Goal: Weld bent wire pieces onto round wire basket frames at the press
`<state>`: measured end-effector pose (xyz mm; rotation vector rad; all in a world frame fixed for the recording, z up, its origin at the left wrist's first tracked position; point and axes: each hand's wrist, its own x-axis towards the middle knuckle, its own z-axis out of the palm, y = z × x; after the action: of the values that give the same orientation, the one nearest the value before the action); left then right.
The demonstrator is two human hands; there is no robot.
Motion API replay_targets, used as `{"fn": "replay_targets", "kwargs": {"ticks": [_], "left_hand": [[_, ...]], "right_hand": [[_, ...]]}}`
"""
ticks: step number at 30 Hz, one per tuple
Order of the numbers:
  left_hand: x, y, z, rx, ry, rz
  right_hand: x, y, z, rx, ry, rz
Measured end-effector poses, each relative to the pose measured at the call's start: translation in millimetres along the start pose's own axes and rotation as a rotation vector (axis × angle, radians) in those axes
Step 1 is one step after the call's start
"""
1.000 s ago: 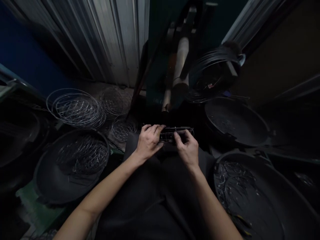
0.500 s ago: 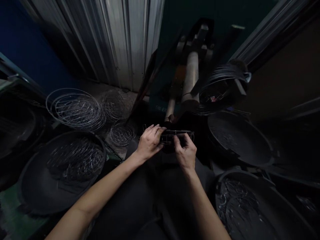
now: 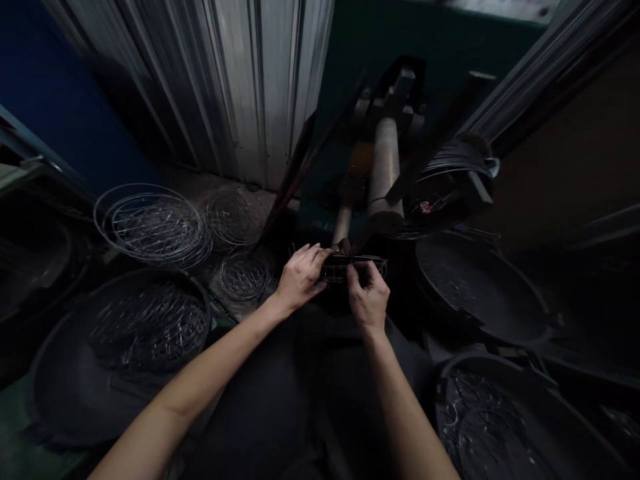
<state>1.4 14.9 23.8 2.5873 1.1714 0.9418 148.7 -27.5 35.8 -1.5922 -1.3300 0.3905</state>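
Observation:
Between my two hands is a small wire frame (image 3: 336, 271), held level right by the machine's lower metal rod (image 3: 342, 225). My left hand (image 3: 301, 277) grips its left end with the fingers over the top and the thumb below. My right hand (image 3: 369, 293) pinches its near side toward the right, thumb and forefinger together; the other fingers are curled. Above the rod, a thicker metal cylinder (image 3: 385, 163) juts from the green machine (image 3: 450, 47). Shadow hides exactly where the frame meets the rod.
At left, heaps of round wire pieces (image 3: 155, 227) lie on the floor beside a black basin (image 3: 65, 373) of wire parts. Two more black basins (image 3: 500, 287) stand at right, the nearer holding bent wires (image 3: 490, 420). A wire coil (image 3: 450, 160) hangs beside the machine.
Both hands and the wire frame have come closer to the machine's lower rod, and the frame now sits against or just under its tip. The view has tilted up slightly.

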Motion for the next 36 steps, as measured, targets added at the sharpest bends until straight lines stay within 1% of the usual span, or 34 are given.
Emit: {"fn": "replay_targets", "kwargs": {"ticks": [4, 7, 12, 14, 15, 16, 18, 19, 21, 23, 24, 25, 26, 27, 28, 30, 31, 33, 34, 36], "left_hand": [[3, -3, -1, 0.025, -0.006, 0.006], [3, -6, -2, 0.055, -0.004, 0.039], [7, -11, 3, 0.111, 0.011, 0.080], [8, -12, 3, 0.122, 0.013, 0.083], [8, -12, 2, 0.121, 0.007, 0.088], [8, -11, 1, 0.116, 0.002, 0.092], [6, -8, -6, 0.105, -0.010, 0.098], [4, -4, -11, 0.099, -0.016, 0.098], [-5, 8, -20, 0.087, -0.046, 0.085], [-17, 29, -25, 0.083, -0.118, 0.071], [-22, 41, -24, 0.084, -0.172, 0.071], [-26, 55, -21, 0.087, -0.235, 0.078], [-29, 67, -16, 0.087, -0.306, 0.096], [-31, 78, -10, 0.075, -0.372, 0.120], [-33, 86, -5, 0.052, -0.429, 0.143], [-39, 93, 1, -0.021, -0.483, 0.177], [-44, 92, 0, -0.073, -0.488, 0.173], [-58, 81, -14, -0.178, -0.454, 0.096], [-65, 72, -23, -0.220, -0.420, 0.021], [-79, 51, -42, -0.229, -0.302, -0.184]], "right_hand": [[1, 1, 1, 0.020, -0.001, 0.006], [1, 3, 1, 0.035, 0.001, -0.004], [0, 4, 7, 0.039, 0.006, 0.016], [-1, -1, 5, 0.030, 0.001, 0.029], [-2, -4, -1, 0.029, 0.006, 0.039], [-6, -6, -10, 0.031, 0.019, 0.056], [-21, -6, -42, 0.004, 0.065, 0.112], [-33, -2, -63, -0.037, 0.098, 0.158], [-67, 15, -114, -0.237, 0.173, 0.270], [-105, 46, -165, -0.437, 0.194, 0.512], [-123, 65, -189, -0.563, 0.167, 0.648], [-138, 86, -208, -0.709, 0.109, 0.770], [-151, 106, -223, -0.823, 0.004, 0.893], [-161, 126, -232, -0.877, -0.131, 0.958], [-169, 143, -235, -0.883, -0.278, 0.986], [-182, 169, -230, -0.839, -0.503, 0.994], [-187, 176, -223, -0.809, -0.569, 0.986], [-194, 184, -208, -0.758, -0.613, 0.976], [-195, 185, -203, -0.734, -0.607, 0.978], [-195, 186, -199, -0.693, -0.577, 0.996]]}}
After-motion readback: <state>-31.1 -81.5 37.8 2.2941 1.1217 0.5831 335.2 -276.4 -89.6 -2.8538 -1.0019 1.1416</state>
